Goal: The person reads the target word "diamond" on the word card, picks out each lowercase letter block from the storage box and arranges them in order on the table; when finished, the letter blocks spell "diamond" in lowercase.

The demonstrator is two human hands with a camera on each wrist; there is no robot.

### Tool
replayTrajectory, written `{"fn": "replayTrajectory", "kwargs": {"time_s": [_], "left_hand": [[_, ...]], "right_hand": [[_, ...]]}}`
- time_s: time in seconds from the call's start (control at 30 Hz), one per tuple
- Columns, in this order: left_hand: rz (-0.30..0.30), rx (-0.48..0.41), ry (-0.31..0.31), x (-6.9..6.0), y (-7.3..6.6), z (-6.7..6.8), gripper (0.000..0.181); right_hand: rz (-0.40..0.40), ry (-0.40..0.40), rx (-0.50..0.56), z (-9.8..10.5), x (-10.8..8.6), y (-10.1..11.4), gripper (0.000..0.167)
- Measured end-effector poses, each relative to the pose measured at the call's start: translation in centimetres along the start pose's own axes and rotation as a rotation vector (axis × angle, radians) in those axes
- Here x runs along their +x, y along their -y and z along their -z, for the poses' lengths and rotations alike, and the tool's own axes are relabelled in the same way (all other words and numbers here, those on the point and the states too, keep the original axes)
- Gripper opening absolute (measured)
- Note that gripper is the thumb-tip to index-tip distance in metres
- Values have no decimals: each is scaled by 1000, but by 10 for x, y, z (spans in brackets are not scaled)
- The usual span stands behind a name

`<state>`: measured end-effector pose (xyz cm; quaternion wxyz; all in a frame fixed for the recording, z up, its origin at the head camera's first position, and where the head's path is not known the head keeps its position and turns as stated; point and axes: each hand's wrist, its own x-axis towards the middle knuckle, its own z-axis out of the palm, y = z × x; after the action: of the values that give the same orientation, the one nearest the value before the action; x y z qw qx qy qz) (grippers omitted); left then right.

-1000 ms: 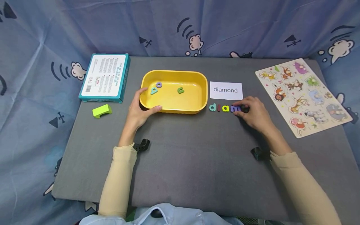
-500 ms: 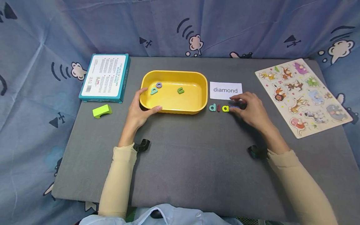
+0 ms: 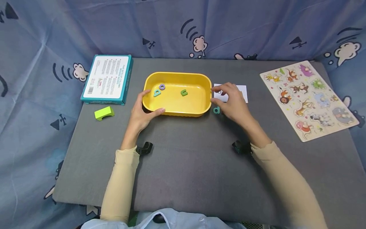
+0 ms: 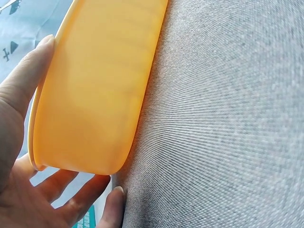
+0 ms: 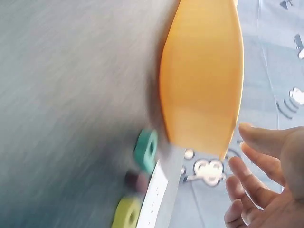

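Note:
A yellow tray (image 3: 177, 113) stands on the table; inside lie a purple o (image 3: 162, 86), a teal letter (image 3: 157, 93) and a green letter (image 3: 184, 92). My left hand (image 3: 138, 115) holds its near left corner, thumb along the front rim and fingers round the end. My right hand (image 3: 234, 103) is beside the tray's right end, fingers apart and holding nothing. It covers much of the white word card (image 3: 244, 92) and most of the letter row. A teal d (image 3: 216, 110) shows in the head view; the right wrist view adds a dark red letter (image 5: 136, 181) and a yellow letter (image 5: 126, 213).
A teal-edged box (image 3: 107, 78) lies at the back left, with a lime green arched block (image 3: 104, 113) in front of it. An animal puzzle board (image 3: 308, 98) lies at the right. A patterned curtain (image 3: 171, 28) hangs behind the table.
My right hand has let go of the purple m at the end of the letter row and moved left to the tray's right end. The left hand has stayed at the tray corner.

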<state>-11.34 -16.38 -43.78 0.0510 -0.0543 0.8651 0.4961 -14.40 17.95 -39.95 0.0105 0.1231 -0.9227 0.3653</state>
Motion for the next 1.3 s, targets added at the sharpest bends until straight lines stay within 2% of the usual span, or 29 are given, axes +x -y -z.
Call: {"fn": "replayTrajectory", "kwargs": {"time_s": [0.33,0.7,0.8,0.87,1.03,1.3], "left_hand": [[-6,-11,1,0,1,0,95],[0,-16,12,1,1,-1,96],[3,-17,9,1,1,-1,95],[3,-15,10,2,2,0,95],[-9,-14,17,2,1,0,94],[-4,-27,10,2,1,1,95]], "right_hand": [[100,113,92,-35,30,41,42],[67,197,109,-78,66,67,41],[52,245,96,-88,77,72,43],[55,305,77,-95,83,74,47],[70,442,-22,-105,94,78,59],[112,489,-85,-114,108,84,56]]}}
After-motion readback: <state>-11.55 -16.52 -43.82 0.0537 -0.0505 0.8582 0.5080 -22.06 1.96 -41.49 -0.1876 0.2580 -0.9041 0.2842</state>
